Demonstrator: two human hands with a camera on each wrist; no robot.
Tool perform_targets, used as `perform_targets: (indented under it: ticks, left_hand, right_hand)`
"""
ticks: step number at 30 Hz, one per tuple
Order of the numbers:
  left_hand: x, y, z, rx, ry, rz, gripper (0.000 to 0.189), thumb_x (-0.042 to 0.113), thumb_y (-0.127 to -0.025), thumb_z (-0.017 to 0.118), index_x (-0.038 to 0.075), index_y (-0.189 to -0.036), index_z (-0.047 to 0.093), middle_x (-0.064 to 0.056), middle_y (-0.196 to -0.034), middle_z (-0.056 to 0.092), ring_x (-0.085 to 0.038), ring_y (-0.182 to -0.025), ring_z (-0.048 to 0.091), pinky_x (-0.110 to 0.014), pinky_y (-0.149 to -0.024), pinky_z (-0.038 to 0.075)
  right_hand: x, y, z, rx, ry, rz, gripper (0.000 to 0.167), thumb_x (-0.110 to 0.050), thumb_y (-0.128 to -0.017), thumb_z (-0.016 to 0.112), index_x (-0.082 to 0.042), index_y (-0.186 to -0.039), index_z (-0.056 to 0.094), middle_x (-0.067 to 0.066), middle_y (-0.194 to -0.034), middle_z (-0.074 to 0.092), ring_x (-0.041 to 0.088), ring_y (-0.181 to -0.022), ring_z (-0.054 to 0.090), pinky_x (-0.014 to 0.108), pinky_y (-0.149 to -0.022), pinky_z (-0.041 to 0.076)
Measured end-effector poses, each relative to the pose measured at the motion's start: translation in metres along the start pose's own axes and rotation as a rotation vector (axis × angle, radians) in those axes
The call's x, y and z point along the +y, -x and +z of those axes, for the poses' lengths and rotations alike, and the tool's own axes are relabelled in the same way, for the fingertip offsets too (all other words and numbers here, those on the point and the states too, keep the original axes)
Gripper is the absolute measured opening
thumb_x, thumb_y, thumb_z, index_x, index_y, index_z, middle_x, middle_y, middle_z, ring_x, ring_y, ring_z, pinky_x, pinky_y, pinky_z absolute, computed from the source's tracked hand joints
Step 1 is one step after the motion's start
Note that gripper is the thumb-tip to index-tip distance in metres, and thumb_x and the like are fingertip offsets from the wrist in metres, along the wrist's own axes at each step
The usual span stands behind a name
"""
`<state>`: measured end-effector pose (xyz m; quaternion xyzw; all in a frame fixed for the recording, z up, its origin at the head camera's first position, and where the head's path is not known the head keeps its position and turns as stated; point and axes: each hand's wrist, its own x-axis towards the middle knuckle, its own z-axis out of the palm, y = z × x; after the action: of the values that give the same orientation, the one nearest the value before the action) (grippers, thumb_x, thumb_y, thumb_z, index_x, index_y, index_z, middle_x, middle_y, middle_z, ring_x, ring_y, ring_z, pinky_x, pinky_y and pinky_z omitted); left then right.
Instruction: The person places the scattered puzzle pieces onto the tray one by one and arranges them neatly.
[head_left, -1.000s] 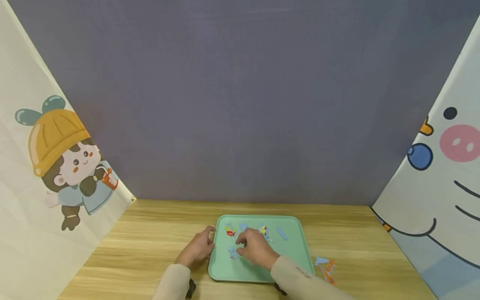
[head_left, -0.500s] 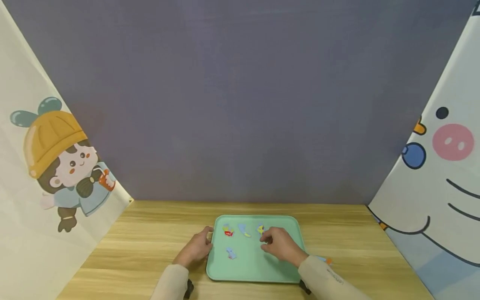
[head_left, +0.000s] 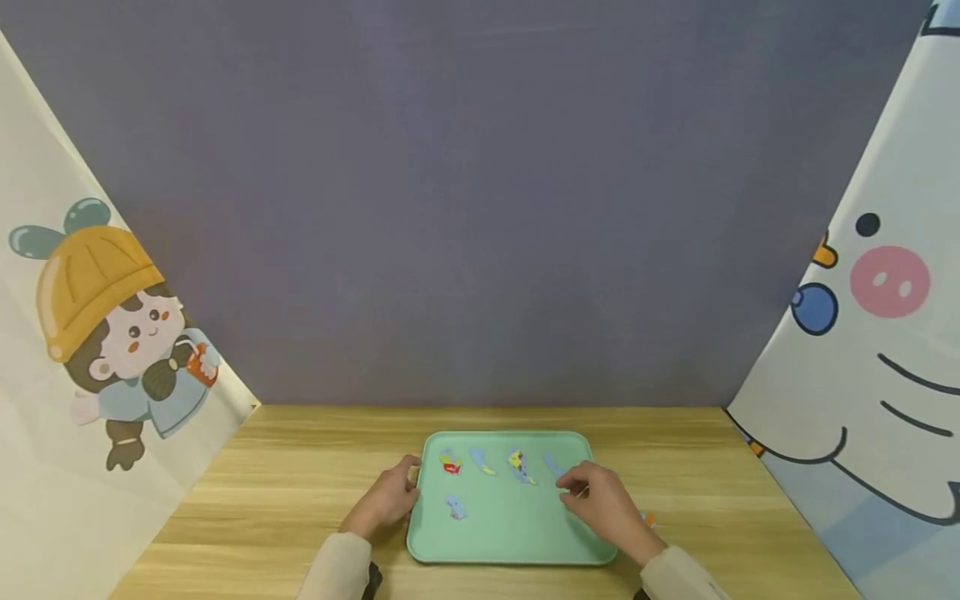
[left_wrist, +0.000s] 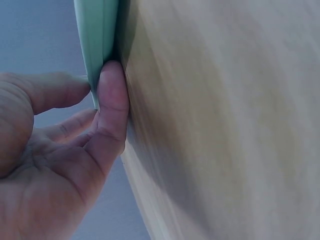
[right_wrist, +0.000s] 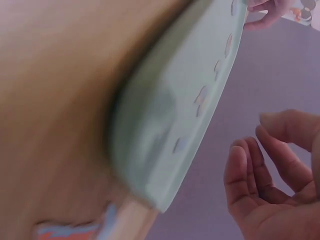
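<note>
A pale green tray (head_left: 510,533) lies on the wooden table. My left hand (head_left: 390,497) pinches its left rim; the left wrist view has the thumb on one side of the rim (left_wrist: 95,47) and a finger on the other. Flat printed puzzle pieces lie apart on the tray: a red-and-yellow one (head_left: 451,464), a blue one with a yellow tip (head_left: 483,462), a yellow-and-blue one (head_left: 519,466), a blue strip (head_left: 552,464) and a light blue one (head_left: 456,506) nearer me. Above the tray's right side hovers my right hand (head_left: 606,507), fingers loosely bent, holding nothing.
To the right of the tray, an orange-and-blue piece (head_left: 649,518) on the table is mostly hidden by my right hand; the right wrist view shows orange and blue pieces (right_wrist: 70,231) there. A grey wall (head_left: 480,208) stands behind the table, with printed cloth (head_left: 885,392) at the sides.
My right hand has moved right across the tray, from near the light blue piece to the right edge, uncovering pieces. My left hand stays at the rim. The head view has turned slightly right.
</note>
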<state>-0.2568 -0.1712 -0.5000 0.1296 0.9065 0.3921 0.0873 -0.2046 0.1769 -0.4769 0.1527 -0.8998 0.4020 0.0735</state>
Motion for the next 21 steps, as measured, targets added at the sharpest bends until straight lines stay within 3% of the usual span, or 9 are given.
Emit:
perform_targets:
  ticks: [5,12,16,21]
  left_hand:
    - [-0.001,-0.001,-0.001,0.003,-0.011,0.005,0.047,-0.004,-0.089,0.052,-0.006,-0.133,0.036,-0.010,-0.079,0.058,-0.016,-0.056,0.057,-0.030,-0.049,0.049]
    - [0.001,0.001,-0.002,-0.004,0.010,0.004,0.047,-0.005,-0.088,0.052,-0.007,-0.132,0.036,-0.011,-0.079,0.059,-0.017,-0.056,0.058,-0.031,-0.050,0.049]
    - [0.001,0.003,-0.003,-0.005,0.020,0.003,0.047,-0.006,-0.088,0.053,-0.007,-0.132,0.037,-0.012,-0.080,0.060,-0.018,-0.057,0.058,-0.031,-0.050,0.050]
    - [0.001,0.003,-0.004,-0.007,0.016,0.005,0.046,-0.005,-0.088,0.053,-0.007,-0.132,0.037,-0.012,-0.080,0.059,-0.017,-0.057,0.058,-0.031,-0.050,0.050]
  right_hand:
    - [0.012,0.012,-0.007,0.071,0.018,0.025,0.014,-0.001,-0.077,0.075,-0.008,-0.088,0.070,-0.003,-0.084,0.061,0.009,-0.074,0.057,0.023,-0.064,0.050]
    - [0.033,0.026,-0.028,0.087,0.081,0.132,0.021,0.004,-0.076,0.072,-0.007,-0.093,0.070,0.000,-0.085,0.060,0.011,-0.075,0.056,0.025,-0.067,0.051]
    - [0.045,0.034,-0.041,0.033,0.126,0.219,0.029,-0.001,-0.074,0.075,-0.005,-0.102,0.068,0.006,-0.093,0.059,0.016,-0.079,0.057,0.035,-0.070,0.052]
    - [0.055,0.044,-0.052,-0.068,0.202,0.262,0.038,-0.009,-0.072,0.079,0.000,-0.106,0.066,0.007,-0.093,0.056,0.021,-0.083,0.056,0.044,-0.076,0.050]
